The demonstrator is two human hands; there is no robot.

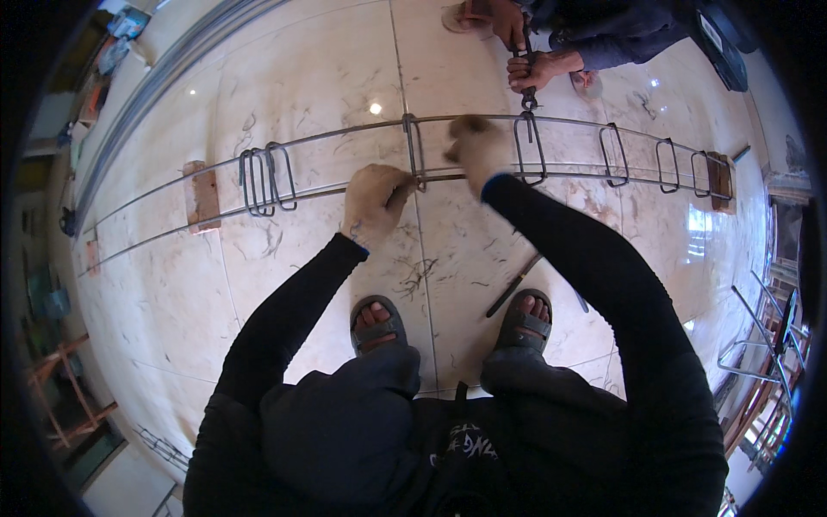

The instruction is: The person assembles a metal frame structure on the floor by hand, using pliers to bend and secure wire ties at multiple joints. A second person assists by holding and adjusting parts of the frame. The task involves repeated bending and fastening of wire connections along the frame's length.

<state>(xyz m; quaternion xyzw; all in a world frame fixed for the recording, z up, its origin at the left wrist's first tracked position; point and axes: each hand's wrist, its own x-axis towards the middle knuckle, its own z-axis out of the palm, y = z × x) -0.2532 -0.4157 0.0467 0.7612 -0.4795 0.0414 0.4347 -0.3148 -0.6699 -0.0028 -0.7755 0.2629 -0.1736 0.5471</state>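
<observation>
1. Left hand [376, 203] fisted tight on the near rebar [327, 187], beside a stirrup [414, 148].
2. Right hand [476, 148] blurred over the same stirrup; grip state unclear.
3. Rebars rest on wood blocks [202, 196] above the floor [284, 86].
4. Judgement: keep stirrup square, hold bar steady while tying.

Both arms stretched forward from lower edge, dark sleeves worn to wrists. Left hand [374, 203] gloved, curled into closed grip. Right hand [479, 148] gloved, blurred, held slightly farther forward; grip undetermined.
</observation>
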